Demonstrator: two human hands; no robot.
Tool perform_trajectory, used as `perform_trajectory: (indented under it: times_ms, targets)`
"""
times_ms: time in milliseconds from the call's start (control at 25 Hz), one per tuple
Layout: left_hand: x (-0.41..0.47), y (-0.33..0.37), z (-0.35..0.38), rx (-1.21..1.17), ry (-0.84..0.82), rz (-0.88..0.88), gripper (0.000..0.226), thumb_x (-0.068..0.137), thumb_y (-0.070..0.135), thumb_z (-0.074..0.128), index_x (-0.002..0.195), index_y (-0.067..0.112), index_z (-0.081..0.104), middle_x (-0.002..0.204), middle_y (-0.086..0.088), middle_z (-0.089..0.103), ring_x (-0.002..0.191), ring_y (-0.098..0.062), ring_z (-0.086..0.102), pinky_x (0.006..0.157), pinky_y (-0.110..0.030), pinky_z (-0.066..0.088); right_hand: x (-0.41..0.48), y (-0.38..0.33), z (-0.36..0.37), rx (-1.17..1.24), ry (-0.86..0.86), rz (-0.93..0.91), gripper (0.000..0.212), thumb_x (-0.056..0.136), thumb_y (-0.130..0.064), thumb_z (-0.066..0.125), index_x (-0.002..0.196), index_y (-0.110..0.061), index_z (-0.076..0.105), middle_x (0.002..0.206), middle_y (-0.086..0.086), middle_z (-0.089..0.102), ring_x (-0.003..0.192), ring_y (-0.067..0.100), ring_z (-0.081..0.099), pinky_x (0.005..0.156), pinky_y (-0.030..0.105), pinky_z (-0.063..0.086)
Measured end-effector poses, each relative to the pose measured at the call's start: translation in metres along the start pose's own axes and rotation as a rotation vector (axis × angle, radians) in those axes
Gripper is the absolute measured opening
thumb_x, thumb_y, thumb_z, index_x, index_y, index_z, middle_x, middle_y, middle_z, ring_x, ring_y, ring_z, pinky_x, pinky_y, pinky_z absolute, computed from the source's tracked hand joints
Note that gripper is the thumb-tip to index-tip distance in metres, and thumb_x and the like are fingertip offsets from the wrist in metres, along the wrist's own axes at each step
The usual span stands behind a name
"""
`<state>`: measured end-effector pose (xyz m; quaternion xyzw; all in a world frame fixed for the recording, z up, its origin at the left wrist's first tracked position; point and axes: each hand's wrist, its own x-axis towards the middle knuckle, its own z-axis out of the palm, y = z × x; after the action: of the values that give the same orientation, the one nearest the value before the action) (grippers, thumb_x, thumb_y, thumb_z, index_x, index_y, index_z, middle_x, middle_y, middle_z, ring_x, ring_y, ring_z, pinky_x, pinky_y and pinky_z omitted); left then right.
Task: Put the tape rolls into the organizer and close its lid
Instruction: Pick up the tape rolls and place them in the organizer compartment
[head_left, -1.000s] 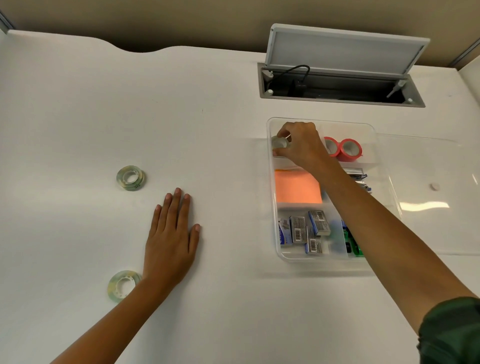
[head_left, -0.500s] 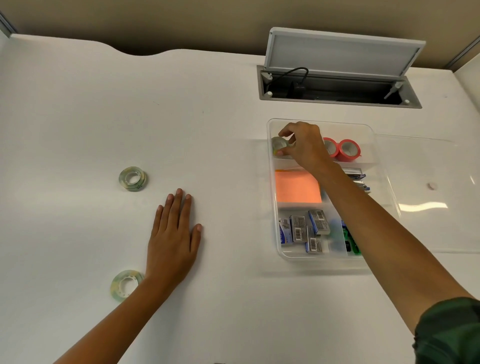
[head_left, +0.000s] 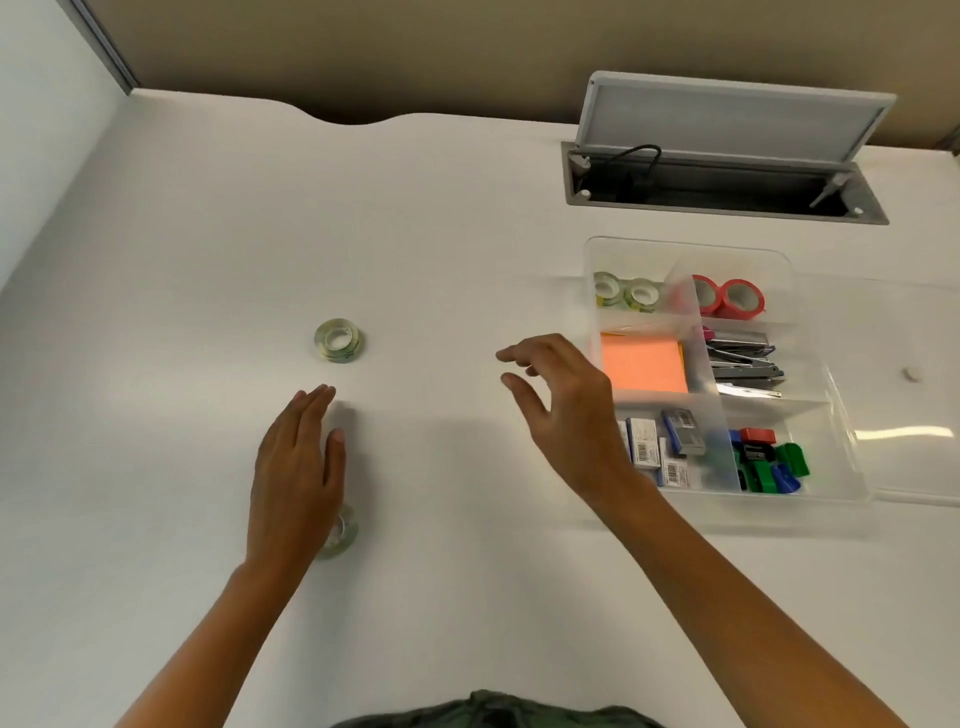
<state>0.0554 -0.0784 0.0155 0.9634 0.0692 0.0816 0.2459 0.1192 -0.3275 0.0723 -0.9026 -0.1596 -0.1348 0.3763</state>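
Organizer (head_left: 852, 467): clear plastic, rectangular, divided into compartments; set toward the right edge of the white worktop (head_left: 208, 208). Its clear lid (head_left: 904, 332) is seen swung open, lying flat on the worktop at the organizer's right side.

Tape rolls, clear with greenish cores, four counted. Two are stood side by side in the far left compartment (head_left: 626, 293) of the organizer. One loose roll (head_left: 338, 341) is laid flat on the worktop, left of centre, well apart from the organizer. A further roll (head_left: 343, 532) is found nearer the front edge, partly hidden under the left hand.

Other contents: two red tape rolls (head_left: 727, 297) in the far right compartment; an orange sticky-note pad (head_left: 643, 361) in the middle left; metal staplers (head_left: 743, 364) in the middle right; small staple boxes (head_left: 665, 447) in the near left; coloured sharpeners (head_left: 769, 462) in the near right.

Left hand (head_left: 296, 467): flat, fingers straight and together, palm down over the worktop; nothing is gripped. Whether it touches the roll beneath cannot be told.

Right hand (head_left: 566, 410): held above the worktop just left of the organizer, fingers spread and loosely curled, thumb apart; nothing is held.

A cable hatch (head_left: 727, 192) with raised flap is noted at the far edge.
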Motion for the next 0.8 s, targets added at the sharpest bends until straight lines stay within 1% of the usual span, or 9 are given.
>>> perform_trajectory:
  times_ms: [80,120,240,320,360,480,560,680,800]
  targets:
    - [-0.013,-0.022,-0.009,0.017,-0.011,-0.115,0.049,0.097,0.017,0.042,0.144,0.007,0.034,0.151,-0.011,0.038,0.143,-0.026,0.029,0.117,-0.043,0.025,-0.019,-0.023,0.020,0.056,-0.155,0.011,0.023,0.087,-0.008,0.066,0.110,-0.009,0.066,0.105,0.005,0.065,0.094,0.017,0.062,0.085,0.025,0.050]
    - [-0.020,-0.032,-0.013,0.044,-0.026,-0.157,0.052,0.097,0.018,0.042,0.146,0.006,0.029,0.155,-0.012,0.032,0.145,-0.027,0.024,0.119,-0.045,0.020,-0.027,-0.033,0.031,0.072,-0.247,0.015,0.028,0.087,-0.010,0.066,0.115,-0.010,0.064,0.110,0.005,0.064,0.100,0.017,0.061,0.089,0.025,0.050]
    - [-0.040,-0.050,-0.019,0.168,-0.052,-0.206,0.060,0.098,0.031,0.038,0.150,0.007,0.019,0.160,-0.012,0.017,0.149,-0.027,0.012,0.121,-0.045,0.009,-0.049,-0.059,0.063,0.097,-0.519,0.004,0.048,0.088,-0.014,0.065,0.134,-0.013,0.052,0.132,0.003,0.056,0.122,0.015,0.050,0.104,0.018,0.038]
    - [-0.045,-0.053,-0.019,0.215,-0.053,-0.199,0.062,0.097,0.037,0.031,0.150,0.008,0.018,0.161,-0.010,0.015,0.149,-0.025,0.011,0.121,-0.041,0.006,-0.059,-0.074,0.084,0.084,-0.636,-0.041,0.059,0.087,-0.015,0.066,0.141,-0.014,0.043,0.143,0.003,0.047,0.133,0.016,0.041,0.110,0.026,0.037]
    - [-0.045,-0.052,-0.017,0.219,-0.055,-0.200,0.062,0.097,0.037,0.031,0.150,0.008,0.018,0.161,-0.010,0.015,0.149,-0.025,0.011,0.122,-0.041,0.007,-0.063,-0.079,0.092,0.068,-0.673,-0.063,0.064,0.085,-0.014,0.068,0.143,-0.014,0.040,0.147,0.004,0.043,0.135,0.017,0.038,0.110,0.031,0.039]
    - [-0.044,-0.055,-0.016,0.205,-0.051,-0.211,0.060,0.098,0.033,0.037,0.150,0.009,0.019,0.161,-0.009,0.016,0.149,-0.023,0.011,0.122,-0.043,0.009,-0.070,-0.092,0.112,0.016,-0.704,-0.132,0.069,0.080,-0.008,0.072,0.142,-0.009,0.040,0.147,0.008,0.042,0.135,0.021,0.038,0.108,0.035,0.042]
    - [-0.045,-0.057,-0.016,0.192,-0.043,-0.210,0.061,0.098,0.034,0.037,0.150,0.010,0.019,0.161,-0.009,0.016,0.149,-0.023,0.010,0.122,-0.042,0.008,-0.073,-0.096,0.120,-0.022,-0.688,-0.155,0.066,0.081,-0.009,0.072,0.140,-0.006,0.043,0.142,0.010,0.046,0.131,0.024,0.041,0.107,0.034,0.042]
    - [-0.046,-0.060,-0.015,0.187,-0.036,-0.196,0.061,0.098,0.035,0.035,0.150,0.010,0.018,0.161,-0.009,0.016,0.149,-0.023,0.010,0.122,-0.042,0.008,-0.077,-0.095,0.122,-0.020,-0.624,-0.126,0.059,0.083,-0.010,0.070,0.137,-0.006,0.047,0.134,0.009,0.051,0.124,0.023,0.045,0.102,0.033,0.045]
    - [-0.046,-0.061,-0.012,0.208,-0.048,-0.176,0.060,0.099,0.037,0.029,0.151,0.010,0.018,0.161,-0.010,0.014,0.150,-0.024,0.009,0.122,-0.044,0.005,-0.082,-0.093,0.117,0.020,-0.547,-0.061,0.058,0.083,-0.010,0.070,0.136,-0.008,0.048,0.132,0.007,0.052,0.123,0.020,0.046,0.102,0.030,0.045]
